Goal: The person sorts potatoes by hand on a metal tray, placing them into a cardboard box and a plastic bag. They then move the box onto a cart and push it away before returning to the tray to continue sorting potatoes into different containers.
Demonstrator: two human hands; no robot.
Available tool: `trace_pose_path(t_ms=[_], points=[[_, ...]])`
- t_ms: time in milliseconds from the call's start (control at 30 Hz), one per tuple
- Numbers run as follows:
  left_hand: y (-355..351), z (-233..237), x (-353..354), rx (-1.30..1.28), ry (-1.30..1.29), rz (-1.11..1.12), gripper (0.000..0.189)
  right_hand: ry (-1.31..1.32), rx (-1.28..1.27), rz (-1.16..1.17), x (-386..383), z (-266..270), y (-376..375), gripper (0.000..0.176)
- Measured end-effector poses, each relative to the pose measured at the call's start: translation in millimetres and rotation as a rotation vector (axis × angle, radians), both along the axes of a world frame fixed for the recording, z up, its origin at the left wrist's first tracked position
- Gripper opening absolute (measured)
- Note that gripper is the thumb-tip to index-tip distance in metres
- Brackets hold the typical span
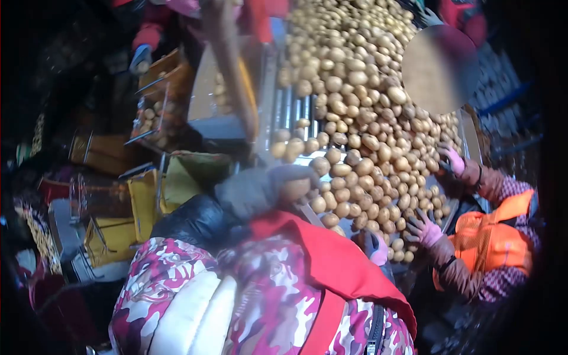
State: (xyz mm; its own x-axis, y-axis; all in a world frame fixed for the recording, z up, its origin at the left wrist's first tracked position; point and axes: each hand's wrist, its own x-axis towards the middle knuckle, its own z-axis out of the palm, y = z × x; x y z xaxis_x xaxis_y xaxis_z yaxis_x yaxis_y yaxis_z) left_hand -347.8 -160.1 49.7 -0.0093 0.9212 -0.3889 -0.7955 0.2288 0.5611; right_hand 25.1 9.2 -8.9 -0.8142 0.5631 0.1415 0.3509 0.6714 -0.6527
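My left hand, in a grey glove and blurred by motion, is closed around a potato at the near left edge of the sorting table. A broad heap of potatoes lies just beyond it. On the near side of the heap is my right hand, in a dark and pink glove, next to several potatoes. My red apron and sleeve partly cover it, and its fingers do not show clearly.
Metal rollers show left of the heap. Yellow sacks, a green sack and a wire-framed bin stand at left. At right, a co-worker in an orange vest reaches into the potatoes; other people stand at the far end.
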Motion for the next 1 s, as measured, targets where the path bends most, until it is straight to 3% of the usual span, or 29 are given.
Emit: trace_pose_path(t_ms=[167, 333, 400, 433, 500, 533, 567, 633, 667, 700, 733, 767, 800, 833, 867, 900, 933, 1000], points=[[-80, -5, -90, -0.122, 0.096, 0.552, 0.045, -0.106, -0.011, 0.034, 9, -26, 14, 0.023], [-185, 21, -209, -0.145, 0.357, 1.124, 0.042, -0.347, 0.292, 0.399, -13, 16, 14, 0.030], [-223, 23, -239, -0.183, 0.448, 1.179, 0.041, -0.405, 0.293, 0.443, -6, 24, 22, 0.030], [-238, 13, -252, -0.205, 0.487, 1.151, 0.041, -0.281, -0.257, -0.096, -16, 49, 4, 0.032], [-240, -16, -257, -0.255, 0.513, 1.041, 0.040, -0.104, -0.010, -0.077, 5, 34, 23, 0.039], [-233, -36, -251, -0.299, 0.514, 0.960, 0.039, -0.003, 0.106, -0.217, 5, 34, 33, 0.052], [-225, -56, -238, -0.334, 0.514, 0.865, 0.039, 0.075, 0.231, -0.285, 3, 57, 36, 0.053], [-200, -96, -202, -0.353, 0.495, 0.578, 0.038, 0.121, 0.474, -0.436, 14, 96, 54, 0.057], [-194, -123, -188, -0.278, 0.483, 0.278, 0.037, 0.090, 0.584, -0.522, 19, 104, 61, 0.059], [-144, -92, -117, -0.431, 0.501, 0.540, 0.043, 0.039, 0.744, -0.570, 22, 125, 68, 0.054], [-117, -91, -96, -0.330, 0.558, 0.368, 0.042, -0.051, 0.801, -0.624, 32, 125, 76, 0.053], [-101, -104, -66, -0.191, 0.619, 0.438, 0.040, -0.141, 0.828, -0.648, 45, 122, 87, 0.054], [-82, -86, -43, -0.035, 1.579, 0.220, 0.034, -0.220, 0.839, -0.665, 58, 113, 95, 0.055], [-58, -20, -17, -0.064, 1.578, 0.056, 0.032, -0.288, 0.843, -0.668, 70, 101, 103, 0.056], [-39, 8, -7, 0.035, 1.569, 0.022, 0.034, -0.339, 0.841, -0.671, 83, 84, 110, 0.058], [-34, -8, -16, 0.009, 1.442, -0.008, 0.035, -0.371, 0.849, -0.669, 91, 70, 115, 0.059], [-19, -4, -22, 0.061, 1.556, -0.121, 0.037, -0.355, 0.895, -0.659, 93, 59, 120, 0.060], [3, -13, -33, 0.090, 1.585, -0.142, 0.040, -0.214, 0.984, -0.643, 72, 57, 117, 0.063]])
